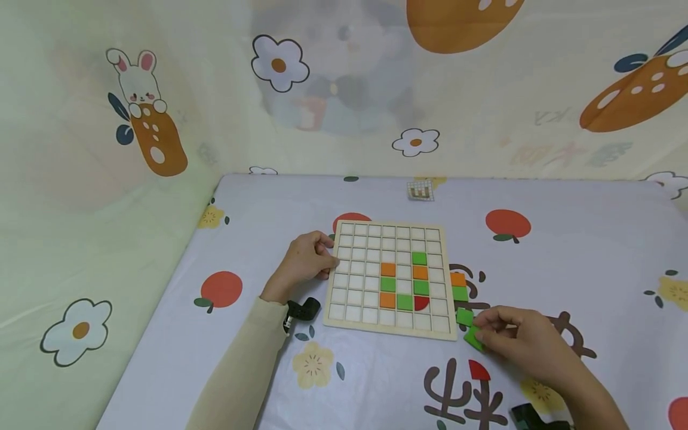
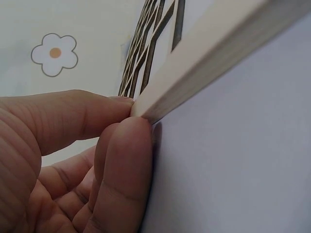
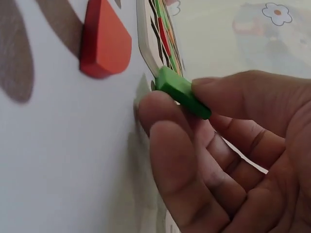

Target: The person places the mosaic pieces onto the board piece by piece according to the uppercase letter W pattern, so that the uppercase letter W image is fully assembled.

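A wooden grid board lies on the table, with several orange and green square tiles and a red quarter-round tile set in its cells. My left hand pinches the board's left edge between thumb and fingers; the left wrist view shows the pale rim up close. Right of the board, my right hand holds a green tile between thumb and fingertips, just off its lower right corner. A second green tile lies by those fingertips.
An orange tile and a green tile lie touching along the board's right side. A loose red quarter-round tile rests nearer me. Behind the board lies a small printed card. Patterned cloth covers the table and walls.
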`<action>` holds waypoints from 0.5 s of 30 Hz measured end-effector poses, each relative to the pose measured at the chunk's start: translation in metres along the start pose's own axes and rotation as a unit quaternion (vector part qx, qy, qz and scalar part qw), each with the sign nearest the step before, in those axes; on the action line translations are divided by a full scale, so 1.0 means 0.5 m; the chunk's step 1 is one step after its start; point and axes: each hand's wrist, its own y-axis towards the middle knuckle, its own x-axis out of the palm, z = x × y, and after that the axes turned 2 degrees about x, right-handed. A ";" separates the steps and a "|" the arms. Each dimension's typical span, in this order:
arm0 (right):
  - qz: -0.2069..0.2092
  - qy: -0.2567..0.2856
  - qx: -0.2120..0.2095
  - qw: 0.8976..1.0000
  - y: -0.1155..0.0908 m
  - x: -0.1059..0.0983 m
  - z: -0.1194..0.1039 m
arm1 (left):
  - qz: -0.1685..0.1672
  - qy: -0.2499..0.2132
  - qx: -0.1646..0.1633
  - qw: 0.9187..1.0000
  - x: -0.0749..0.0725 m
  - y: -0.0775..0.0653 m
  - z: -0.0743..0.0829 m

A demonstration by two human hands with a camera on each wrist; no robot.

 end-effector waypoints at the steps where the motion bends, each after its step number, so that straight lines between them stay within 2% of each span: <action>1: -0.003 0.012 0.002 1.000 0.001 0.000 0.001 | -0.001 0.001 0.000 1.000 0.000 0.000 0.000; 8: 0.005 0.052 0.024 0.998 0.007 0.013 -0.008 | 0.000 0.000 -0.001 1.000 0.001 0.000 -0.001; 15: 0.030 0.028 0.031 0.999 0.009 0.026 -0.022 | -0.001 -0.006 -0.008 1.000 0.001 -0.002 0.005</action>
